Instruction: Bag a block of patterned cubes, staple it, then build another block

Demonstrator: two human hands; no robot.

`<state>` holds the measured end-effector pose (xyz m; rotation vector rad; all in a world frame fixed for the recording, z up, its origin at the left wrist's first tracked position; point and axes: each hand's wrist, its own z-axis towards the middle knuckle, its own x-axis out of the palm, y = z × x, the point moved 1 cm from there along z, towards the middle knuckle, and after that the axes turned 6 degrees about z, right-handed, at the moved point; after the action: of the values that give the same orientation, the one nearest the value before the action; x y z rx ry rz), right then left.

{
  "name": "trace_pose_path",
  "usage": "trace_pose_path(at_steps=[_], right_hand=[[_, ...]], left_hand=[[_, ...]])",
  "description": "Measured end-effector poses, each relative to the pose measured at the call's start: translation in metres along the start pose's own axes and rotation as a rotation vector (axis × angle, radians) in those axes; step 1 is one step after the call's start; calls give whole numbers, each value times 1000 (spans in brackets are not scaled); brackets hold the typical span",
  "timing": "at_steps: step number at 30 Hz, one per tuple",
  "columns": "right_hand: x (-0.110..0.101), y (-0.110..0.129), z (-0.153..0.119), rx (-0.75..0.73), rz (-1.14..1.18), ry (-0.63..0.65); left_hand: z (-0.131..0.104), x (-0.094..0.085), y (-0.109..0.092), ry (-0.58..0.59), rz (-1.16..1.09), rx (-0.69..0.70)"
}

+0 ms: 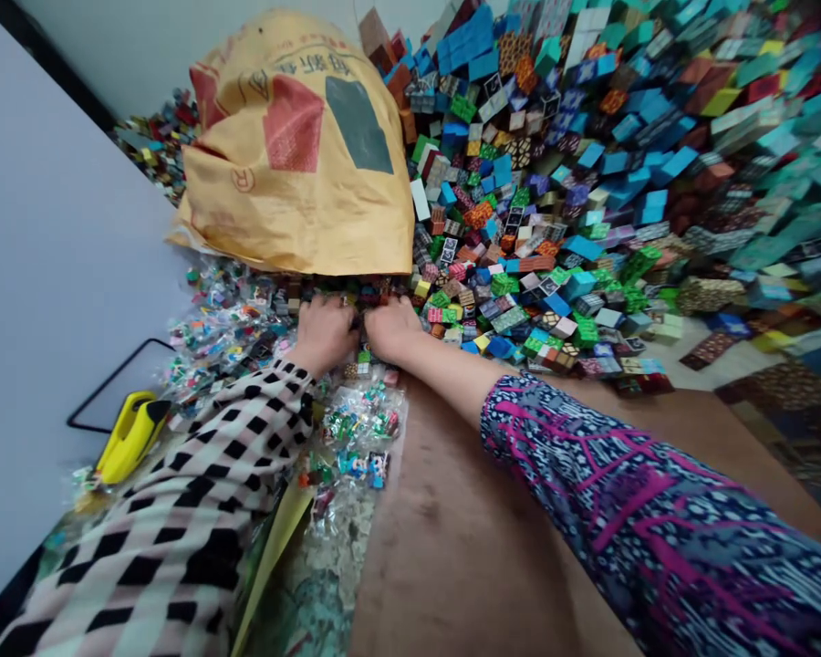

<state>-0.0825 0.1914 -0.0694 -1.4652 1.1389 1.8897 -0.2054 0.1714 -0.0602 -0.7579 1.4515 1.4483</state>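
Observation:
My left hand (pixel 327 333), in a black-and-white checked sleeve, reaches down among small blocks just below the lower edge of a yellow woven sack (pixel 356 214). Close beside it, my right hand (pixel 391 328) has curled fingers against the same blocks. Both hands look closed, with their fingertips hidden, so what they grip does not show. To the right spreads a big heap of colourful printed toy blocks (pixel 513 265). Clear plastic bags of small toy pieces (pixel 359 415) lie below and left of my hands.
A yellow-and-black tool (pixel 131 436) lies at the left beside a thin black wire frame (pixel 109 383). Brown cardboard (pixel 444 511) covers the surface under my right forearm. A pale panel (pixel 47 274) rises along the left. More small blocks (pixel 157 151) lie behind the sack.

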Motion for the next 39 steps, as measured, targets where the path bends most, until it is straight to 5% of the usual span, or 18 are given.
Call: trace_pose_path(at_steps=[7,18,28,33,39], right_hand=[[7,1,17,176,60,9],[5,-1,10,122,56,-58],[-17,21,-16,-38,213,-322],[-19,38,-12,-185,502,-31],[-26,14,-15,-139,145,180]], left_hand=[[3,12,13,-24,-111,-38],[20,19,39,54,-212,-177],[-31,-31,53,-58,-90,-295],[-55,-37,77,175,-8,-286],[-42,-27,56,52,-234,4]])
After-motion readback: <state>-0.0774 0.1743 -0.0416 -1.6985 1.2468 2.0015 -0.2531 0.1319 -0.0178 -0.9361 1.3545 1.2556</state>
